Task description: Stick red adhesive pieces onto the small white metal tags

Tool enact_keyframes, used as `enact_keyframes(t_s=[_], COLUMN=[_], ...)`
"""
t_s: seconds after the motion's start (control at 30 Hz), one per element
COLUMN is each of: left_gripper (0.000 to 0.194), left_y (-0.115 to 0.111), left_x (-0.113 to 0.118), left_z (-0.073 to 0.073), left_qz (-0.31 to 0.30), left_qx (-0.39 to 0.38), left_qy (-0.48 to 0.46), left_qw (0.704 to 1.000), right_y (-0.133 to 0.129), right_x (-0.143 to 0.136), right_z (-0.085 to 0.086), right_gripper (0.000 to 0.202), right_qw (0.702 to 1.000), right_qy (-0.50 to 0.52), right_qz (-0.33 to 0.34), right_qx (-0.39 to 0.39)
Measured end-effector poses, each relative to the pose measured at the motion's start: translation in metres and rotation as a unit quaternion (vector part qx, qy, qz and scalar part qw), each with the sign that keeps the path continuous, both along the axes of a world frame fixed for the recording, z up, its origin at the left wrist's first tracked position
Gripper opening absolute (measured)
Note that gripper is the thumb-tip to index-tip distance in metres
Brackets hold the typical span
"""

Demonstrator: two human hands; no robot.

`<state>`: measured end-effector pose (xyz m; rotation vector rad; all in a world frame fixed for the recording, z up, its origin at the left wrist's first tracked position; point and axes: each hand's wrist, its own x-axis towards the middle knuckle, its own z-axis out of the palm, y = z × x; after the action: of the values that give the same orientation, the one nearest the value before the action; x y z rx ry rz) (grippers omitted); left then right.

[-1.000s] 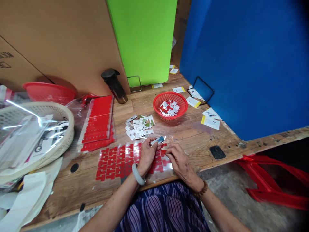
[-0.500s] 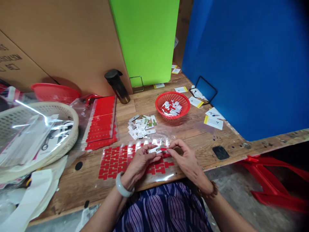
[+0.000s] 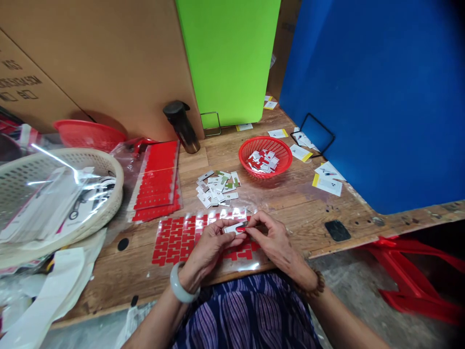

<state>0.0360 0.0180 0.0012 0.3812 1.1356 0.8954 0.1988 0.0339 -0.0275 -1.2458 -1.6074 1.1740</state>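
Note:
A small white flat piece (image 3: 231, 229) is gripped in my left hand (image 3: 208, 246), thumb on top and fingers beneath. At its right end lies a red sticker (image 3: 241, 230), pinched by the fingertips of my right hand (image 3: 273, 241); how firmly it sticks to the piece I cannot tell. Both hands are above a clear sheet of red T-shaped stickers (image 3: 176, 241), partly covering it. Just beyond is a loose pile of white pieces (image 3: 217, 190), some with green or grey parts. A red basket (image 3: 282, 166) holds white pieces with red on them.
Stacked red sticker sheets (image 3: 158, 167) and a cream basket (image 3: 118, 194) of bagged items stand left. A dark bottle (image 3: 182, 128) leans near the cardboard (image 3: 119, 68). Green (image 3: 228, 63) and blue (image 3: 363, 111) panels rise behind, with cards (image 3: 329, 184) along the blue one.
The red sticker has moved left onto the white piece's end, with my right fingertips now closer to my left hand. The whole view has shifted slightly.

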Motion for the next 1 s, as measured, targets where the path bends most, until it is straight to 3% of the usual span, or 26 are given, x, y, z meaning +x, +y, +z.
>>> enact_keyframes(t_s=[0.7, 1.0], left_gripper=[0.03, 0.036], left_y=[-0.002, -0.004], left_x=[0.002, 0.005], left_z=[-0.001, -0.011], left_qz=[-0.008, 0.011], left_qx=[0.004, 0.024], left_qy=[-0.006, 0.023], left_qw=[1.0, 0.999], right_y=[-0.002, -0.004], right_x=[-0.001, -0.004], right_z=[0.001, 0.009], right_gripper=[0.008, 0.008], right_qw=[1.0, 0.999], right_qy=[-0.025, -0.029], right_qz=[-0.01, -0.009], right_qx=[0.016, -0.013])
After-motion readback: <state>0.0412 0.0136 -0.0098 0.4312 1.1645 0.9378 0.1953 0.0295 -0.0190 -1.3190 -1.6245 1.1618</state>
